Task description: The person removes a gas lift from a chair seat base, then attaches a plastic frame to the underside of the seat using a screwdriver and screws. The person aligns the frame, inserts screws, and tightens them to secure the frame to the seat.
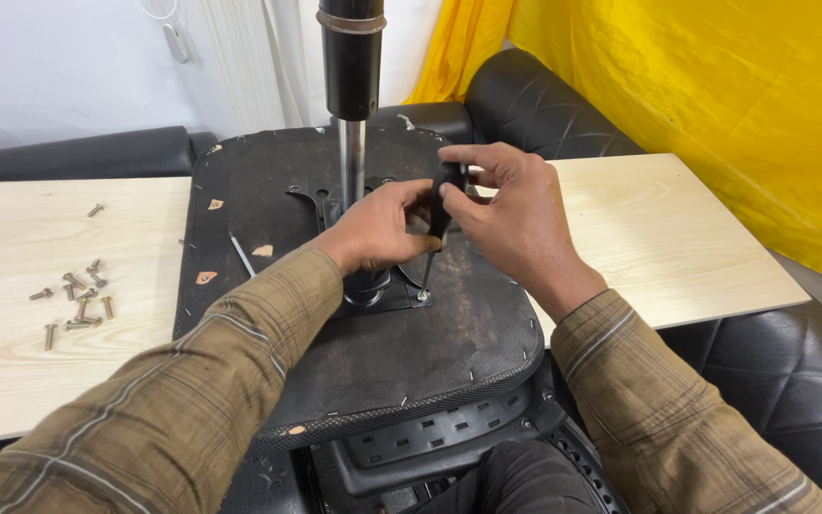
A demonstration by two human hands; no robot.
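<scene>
plaid sleeves fill the bottom of the frame, and just beyond them both hands meet at the centre over an upturned chair seat (382,362) that lies across the pale counter (677,247). the right hand (516,214) is closed around the black handle of a screwdriver (440,214), whose thin shaft slants down to a screw (422,296) at the corner of the dark metal mounting plate (373,295); the left hand (378,228) is curled near the shaft and the base of the chrome gas column (352,162), fingertips touching the tool, though whether it pinches the shaft or only steadies it i cannot tell. the shaft leans rather than standing square on the screw, so the tip could cam out, chew the head, or skid toward the left fingers beside it. the seat overhangs the counter's near edge above the chair frame below, so heavy downward pressure might rock it. loose bolts (76,303) lie scattered at the left of the frame, well apart from the hands, with one stray bolt (95,209) farther up; a nudge could send any of them rolling off. a slim metal rod (243,255) rests on the seat left of the plate.
</scene>
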